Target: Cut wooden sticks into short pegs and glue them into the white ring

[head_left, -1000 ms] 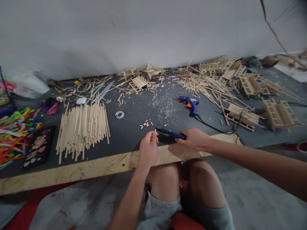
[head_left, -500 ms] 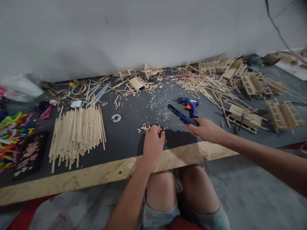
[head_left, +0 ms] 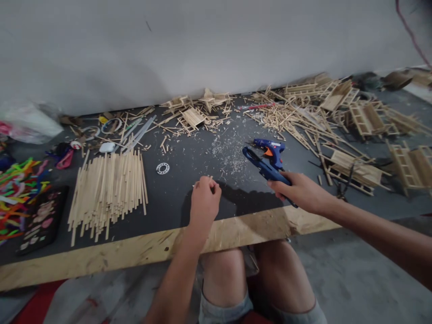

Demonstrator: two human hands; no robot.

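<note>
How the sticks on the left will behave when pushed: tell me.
The sticks would probably spread rather than slide as one, since no tie shows around them. Each looks thin and straight, so likely light and fairly stiff. Being that slender, one might snap if bent hard.

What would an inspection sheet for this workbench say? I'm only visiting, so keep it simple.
Surface: dark grey tabletop with a pale wooden front edge; pale flecks litter its middle.
Things at hand: blue plier-like tool; short pale stick pieces; blue-and-orange glue gun lying just beyond the tool.
Clutter: long pale wooden sticks in a flat bunch, flat white ring, multicoloured fuzzy strips, stick-built wooden models.
Hands: right hand grips the tool; fingers of the left hand curl at the stick pieces; any hold is hidden.
Cables: thin dark-red cord hanging at upper right; others too blurred to trace.
Surroundings: plain grey wall, grey floor; other people: nothing seen.
</note>
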